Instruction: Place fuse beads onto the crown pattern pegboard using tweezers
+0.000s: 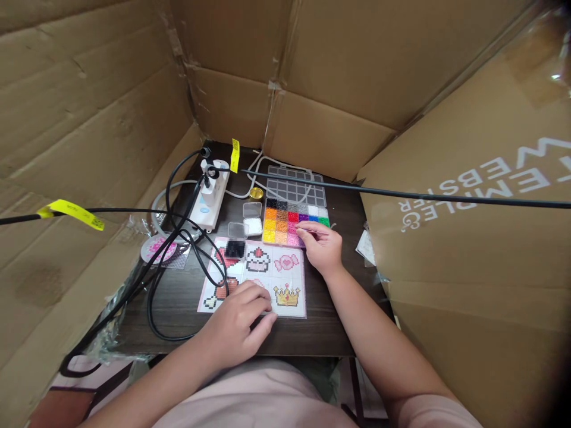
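My right hand is over the front right of a compartment box of colourful beads, near the pink beads. Its fingers pinch a thin, slender tool that looks like tweezers; its tip is too small to make out. Flat on the lower middle of a pattern sheet lies my left hand, fingers loosely bent and apart, holding nothing. It partly covers one picture. The sheet shows pixel pictures, among them a cupcake, a candy and a crown.
Small open cases hold black beads and white beads. A gold tin stands behind. Left are a power strip, looping black cables and a dish of pink beads. Cardboard walls surround the dark table.
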{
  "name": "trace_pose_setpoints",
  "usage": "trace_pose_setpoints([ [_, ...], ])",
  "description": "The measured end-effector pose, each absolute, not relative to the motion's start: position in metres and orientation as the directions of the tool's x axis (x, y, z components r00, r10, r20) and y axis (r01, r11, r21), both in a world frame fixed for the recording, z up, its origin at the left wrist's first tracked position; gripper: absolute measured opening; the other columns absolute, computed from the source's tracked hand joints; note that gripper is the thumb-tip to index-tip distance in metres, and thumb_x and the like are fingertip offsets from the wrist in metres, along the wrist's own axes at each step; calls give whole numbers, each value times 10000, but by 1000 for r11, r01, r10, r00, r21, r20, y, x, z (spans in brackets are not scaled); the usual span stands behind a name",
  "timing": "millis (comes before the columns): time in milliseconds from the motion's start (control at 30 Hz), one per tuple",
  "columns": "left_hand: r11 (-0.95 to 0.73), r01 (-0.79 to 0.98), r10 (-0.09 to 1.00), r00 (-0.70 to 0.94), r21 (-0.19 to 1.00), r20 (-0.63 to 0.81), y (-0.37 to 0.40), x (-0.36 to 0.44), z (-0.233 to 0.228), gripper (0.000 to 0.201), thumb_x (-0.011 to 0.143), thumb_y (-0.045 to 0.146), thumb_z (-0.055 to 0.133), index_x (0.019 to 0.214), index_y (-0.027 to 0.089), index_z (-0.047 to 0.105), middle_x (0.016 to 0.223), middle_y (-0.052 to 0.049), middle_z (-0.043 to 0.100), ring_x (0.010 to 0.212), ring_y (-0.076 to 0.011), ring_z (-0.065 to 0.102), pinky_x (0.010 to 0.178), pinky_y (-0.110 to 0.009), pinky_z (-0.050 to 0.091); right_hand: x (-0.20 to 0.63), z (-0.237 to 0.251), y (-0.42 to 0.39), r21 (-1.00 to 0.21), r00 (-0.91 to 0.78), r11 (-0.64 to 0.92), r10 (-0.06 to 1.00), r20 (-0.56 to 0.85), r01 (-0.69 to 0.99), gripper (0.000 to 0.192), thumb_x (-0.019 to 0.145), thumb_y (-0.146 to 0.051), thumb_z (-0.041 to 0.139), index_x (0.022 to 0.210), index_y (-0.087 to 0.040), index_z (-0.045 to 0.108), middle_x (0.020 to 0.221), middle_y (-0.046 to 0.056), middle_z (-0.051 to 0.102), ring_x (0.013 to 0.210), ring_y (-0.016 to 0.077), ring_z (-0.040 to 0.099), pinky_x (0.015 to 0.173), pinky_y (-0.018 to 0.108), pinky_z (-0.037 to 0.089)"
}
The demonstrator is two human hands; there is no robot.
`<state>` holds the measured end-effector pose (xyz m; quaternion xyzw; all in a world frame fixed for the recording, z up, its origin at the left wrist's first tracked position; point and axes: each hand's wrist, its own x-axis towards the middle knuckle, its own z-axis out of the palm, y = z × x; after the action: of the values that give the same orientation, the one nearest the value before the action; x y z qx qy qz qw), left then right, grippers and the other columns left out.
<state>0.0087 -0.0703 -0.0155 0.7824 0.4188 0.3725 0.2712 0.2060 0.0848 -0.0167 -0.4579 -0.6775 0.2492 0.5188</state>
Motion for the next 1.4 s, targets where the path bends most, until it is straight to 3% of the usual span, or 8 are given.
trace_pose_setpoints([
  [300,-505,455,856,370,733,360,-70,9,-15,78,926,134,548,892,169,608,920,-59,635,883,-177,542,790,-336,456,205,-18,86,-872,-25,346,932,361,347,82,776,-257,717,757,-203,775,825,59,788,785,212,748,787,342,625],
  [867,-501,457,859,369,735,355,-70,8,-13,89,924,140,546,885,173,618,915,-61,642,880,-182,560,786,-337,467,205,-10,81,-877,-10,370,922,386,305,88,796,-240,704,762,-199,773,822,60,787,792,212,749,798,349,625],
  [1100,-496,454,860,375,740,346,-70,9,-13,79,926,132,547,894,164,612,922,-60,639,888,-174,546,792,-335,459,209,-5,77,-890,-76,333,942,326,312,85,768,-249,722,736,-188,771,767,63,779,716,206,738,698,325,622],
  [1267,-497,450,860,373,742,349,-70,9,-14,87,930,131,541,899,168,614,926,-64,643,889,-177,544,790,-343,466,210,-6,79,-897,-29,309,948,316,316,89,764,-253,726,743,-183,777,766,67,779,716,209,734,694,328,618],
  [1400,-495,455,861,368,740,350,-69,9,-13,94,928,136,540,903,173,622,931,-68,647,888,-180,553,788,-347,474,209,-4,78,-905,-88,306,952,293,295,88,763,-255,727,741,-186,776,779,68,781,729,210,738,703,330,623],
])
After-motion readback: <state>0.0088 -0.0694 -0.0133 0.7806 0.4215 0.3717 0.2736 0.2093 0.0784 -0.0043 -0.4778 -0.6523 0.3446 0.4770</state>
